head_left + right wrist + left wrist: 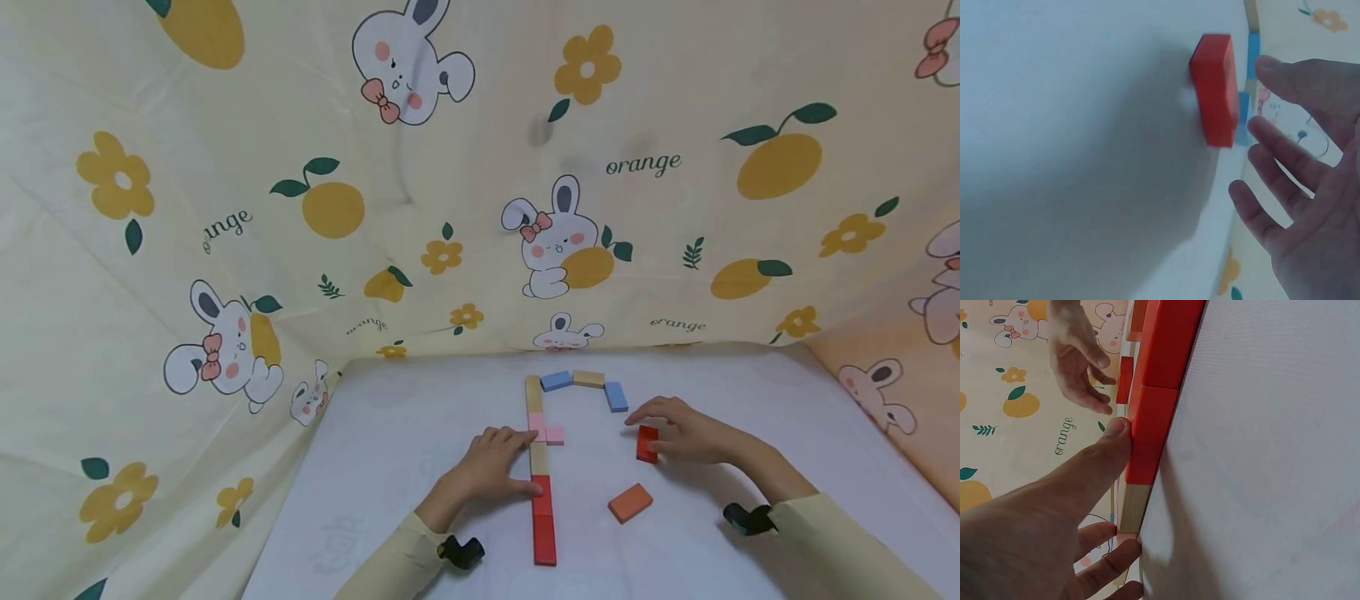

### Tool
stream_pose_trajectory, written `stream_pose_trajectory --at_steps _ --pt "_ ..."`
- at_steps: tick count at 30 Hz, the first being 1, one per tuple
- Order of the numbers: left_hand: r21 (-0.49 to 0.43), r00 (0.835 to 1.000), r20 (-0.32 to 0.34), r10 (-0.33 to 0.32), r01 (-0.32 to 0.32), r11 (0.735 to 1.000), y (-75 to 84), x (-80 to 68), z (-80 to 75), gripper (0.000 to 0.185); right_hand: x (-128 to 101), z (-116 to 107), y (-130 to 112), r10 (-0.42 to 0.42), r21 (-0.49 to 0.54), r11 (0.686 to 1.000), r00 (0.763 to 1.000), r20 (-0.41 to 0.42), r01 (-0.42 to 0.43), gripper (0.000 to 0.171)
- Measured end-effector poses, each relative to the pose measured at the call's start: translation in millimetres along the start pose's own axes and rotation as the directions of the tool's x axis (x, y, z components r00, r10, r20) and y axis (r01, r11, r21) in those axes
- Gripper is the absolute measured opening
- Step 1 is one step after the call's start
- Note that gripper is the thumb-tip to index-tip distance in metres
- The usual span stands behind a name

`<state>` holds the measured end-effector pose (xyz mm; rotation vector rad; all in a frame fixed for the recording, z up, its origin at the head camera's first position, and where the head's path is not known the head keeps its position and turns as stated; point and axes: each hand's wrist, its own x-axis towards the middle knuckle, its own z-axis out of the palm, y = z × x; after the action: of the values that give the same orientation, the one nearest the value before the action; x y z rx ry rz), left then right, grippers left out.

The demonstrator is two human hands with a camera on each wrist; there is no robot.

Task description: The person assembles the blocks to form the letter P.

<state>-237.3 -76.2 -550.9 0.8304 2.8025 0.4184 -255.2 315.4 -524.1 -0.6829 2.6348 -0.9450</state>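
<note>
A straight column of blocks runs down the table: a red block (545, 540) nearest, another red one, a wooden block (539, 460), a pink block (536, 422) and a wooden block (533, 393). My left hand (487, 467) lies along its left side, fingers spread. In the left wrist view its thumb touches the second red block (1152, 434), fingertips by the pink and wooden ones. To the right, my right hand (693, 435) is over a loose red block (645, 444). The right wrist view shows its fingers extended around that block (1215, 90), not gripping it.
From the column's far end, a blue block (557, 381), a wooden block (589, 379) and another blue block (617, 397) curve rightward. A second pink block (555, 436) juts from the column. An orange block (630, 502) lies nearer me. Patterned cloth (465, 167) surrounds the white table.
</note>
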Motion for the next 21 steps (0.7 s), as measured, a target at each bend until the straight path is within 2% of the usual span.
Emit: stream_pose_trajectory --at_steps 9,21 --pt "-0.006 1.0 0.0 -0.005 0.005 1.0 -0.1 -1.3 -0.7 0.093 -3.4 1.8 15.9 -0.069 0.006 0.998 0.998 0.001 0.069 0.046" --pt "-0.004 1.0 0.0 -0.005 0.005 1.0 -0.9 0.1 1.2 0.093 -3.2 11.2 15.7 -0.071 -0.117 0.991 0.996 -0.053 0.065 0.039"
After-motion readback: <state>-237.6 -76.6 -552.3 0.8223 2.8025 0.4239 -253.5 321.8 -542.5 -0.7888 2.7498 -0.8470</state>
